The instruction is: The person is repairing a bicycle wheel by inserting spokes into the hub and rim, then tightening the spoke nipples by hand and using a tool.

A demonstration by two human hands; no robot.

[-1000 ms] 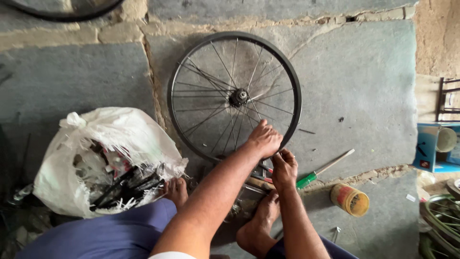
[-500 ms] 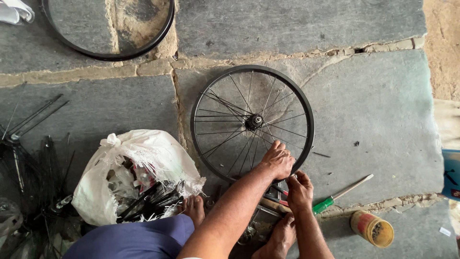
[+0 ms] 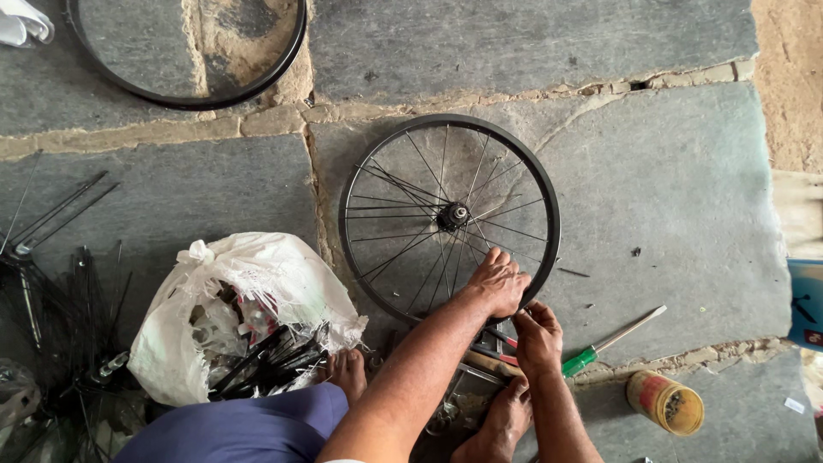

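The left hand (image 3: 495, 283) lay open on the wheel (image 3: 449, 218) (flat on stone floor (image 3: 669, 197)); the right hand (image 3: 537, 339) pinched its rim; grip closed.

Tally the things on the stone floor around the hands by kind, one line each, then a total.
Spoked wheel under the left hand: 1
Bare rim: 1
White plastic bag: 1
Green-handled screwdriver beside the right hand: 1
Round tin: 1
Total: 5
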